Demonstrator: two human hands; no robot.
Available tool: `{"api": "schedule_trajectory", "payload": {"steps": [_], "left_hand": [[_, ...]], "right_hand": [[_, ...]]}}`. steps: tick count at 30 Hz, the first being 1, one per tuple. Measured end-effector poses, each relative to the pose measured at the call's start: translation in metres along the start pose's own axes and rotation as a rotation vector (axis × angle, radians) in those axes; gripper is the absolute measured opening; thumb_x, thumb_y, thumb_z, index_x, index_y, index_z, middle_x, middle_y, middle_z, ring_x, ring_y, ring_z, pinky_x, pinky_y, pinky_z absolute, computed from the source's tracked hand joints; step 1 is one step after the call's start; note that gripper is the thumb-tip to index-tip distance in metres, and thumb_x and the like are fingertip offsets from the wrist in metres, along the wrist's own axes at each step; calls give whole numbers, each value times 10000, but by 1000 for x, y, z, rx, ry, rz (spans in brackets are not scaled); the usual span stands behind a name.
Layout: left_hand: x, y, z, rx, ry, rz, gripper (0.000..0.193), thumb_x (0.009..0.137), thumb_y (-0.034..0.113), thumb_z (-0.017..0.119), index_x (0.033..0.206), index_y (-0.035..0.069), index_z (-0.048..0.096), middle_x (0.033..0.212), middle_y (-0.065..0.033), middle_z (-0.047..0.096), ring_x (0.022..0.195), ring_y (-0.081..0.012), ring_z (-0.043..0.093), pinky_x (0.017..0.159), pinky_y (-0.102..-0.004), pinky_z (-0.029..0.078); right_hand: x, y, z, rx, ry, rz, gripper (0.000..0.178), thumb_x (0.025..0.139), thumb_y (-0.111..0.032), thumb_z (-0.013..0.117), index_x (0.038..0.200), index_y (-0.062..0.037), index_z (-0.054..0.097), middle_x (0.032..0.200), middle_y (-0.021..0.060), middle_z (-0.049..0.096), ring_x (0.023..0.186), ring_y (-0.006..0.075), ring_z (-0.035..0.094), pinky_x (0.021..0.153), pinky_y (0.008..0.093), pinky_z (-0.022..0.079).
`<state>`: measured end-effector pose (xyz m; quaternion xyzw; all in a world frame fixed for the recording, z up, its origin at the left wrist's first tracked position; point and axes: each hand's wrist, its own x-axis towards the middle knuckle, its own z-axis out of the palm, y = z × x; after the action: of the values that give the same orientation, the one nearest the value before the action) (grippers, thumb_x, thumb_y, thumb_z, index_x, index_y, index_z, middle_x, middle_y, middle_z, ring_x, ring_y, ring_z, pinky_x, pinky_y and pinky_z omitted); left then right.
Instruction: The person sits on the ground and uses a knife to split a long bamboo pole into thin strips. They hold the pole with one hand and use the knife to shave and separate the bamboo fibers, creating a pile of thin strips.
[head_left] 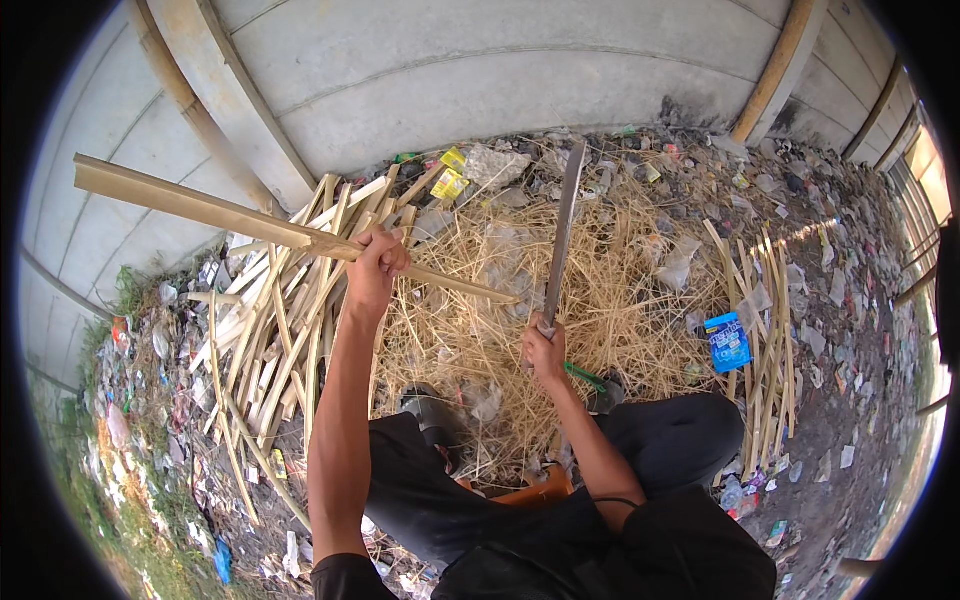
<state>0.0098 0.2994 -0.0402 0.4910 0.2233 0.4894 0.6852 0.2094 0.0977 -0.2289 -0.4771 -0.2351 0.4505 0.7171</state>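
Note:
My left hand [376, 262] is closed around a long split bamboo strip [190, 208], near its middle. The strip's broad, hollowed end points up to the left, and its thin end slants down toward the centre. In my right hand [543, 352] is the handle of a machete [564, 230], its long straight blade upright and pointing away from me. The blade stands apart from the strip, just right of the thin end. Below both hands spreads a heap of thin bamboo shavings [470, 340].
A pile of split bamboo strips [275, 320] lies to the left, and a smaller bundle [768, 350] to the right beside a blue packet [728, 342]. Litter covers the dark ground. A grey panel wall [500, 85] rises ahead. Between my legs is something orange [535, 490].

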Motion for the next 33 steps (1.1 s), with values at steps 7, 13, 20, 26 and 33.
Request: {"api": "schedule_trajectory", "payload": {"steps": [7, 13, 20, 26, 33], "left_hand": [[1, -2, 1, -27, -37, -4, 396, 912, 30, 649, 602, 107, 413, 544, 1, 358, 480, -136, 333, 540, -324, 343], [5, -3, -2, -45, -64, -10, 392, 929, 37, 632, 615, 106, 407, 553, 0, 372, 481, -134, 340, 538, -319, 341], [1, -2, 0, -12, -78, -7, 387, 931, 32, 619, 617, 108, 406, 558, 1, 376, 482, -128, 337, 542, -320, 340], [-2, -3, -2, -23, -108, -20, 391, 934, 21, 602, 613, 109, 396, 570, 7, 355, 504, -125, 325, 547, -322, 334], [3, -2, 8, -15, -103, -4, 391, 931, 19, 620, 613, 110, 411, 574, 14, 369, 506, -123, 333, 550, -312, 326]], "right_hand": [[-22, 85, -49, -302, 155, 556, 272, 862, -50, 616, 662, -107, 441, 530, -13, 399, 414, 116, 361, 424, 324, 305], [-11, 65, -24, -152, 184, 428, 213, 857, -74, 635, 704, -89, 489, 552, -7, 446, 414, 105, 396, 403, 313, 322], [3, -20, 10, 130, 25, -195, 267, 909, 3, 560, 722, -118, 413, 574, -38, 442, 447, 56, 359, 409, 273, 244], [-23, 85, -32, -344, 178, 676, 252, 846, -48, 624, 723, -97, 409, 578, 12, 413, 440, 121, 351, 432, 349, 315], [-13, 103, -74, 32, -72, 772, 271, 877, -85, 586, 677, -135, 410, 553, -26, 375, 428, 108, 344, 477, 304, 336]]}}
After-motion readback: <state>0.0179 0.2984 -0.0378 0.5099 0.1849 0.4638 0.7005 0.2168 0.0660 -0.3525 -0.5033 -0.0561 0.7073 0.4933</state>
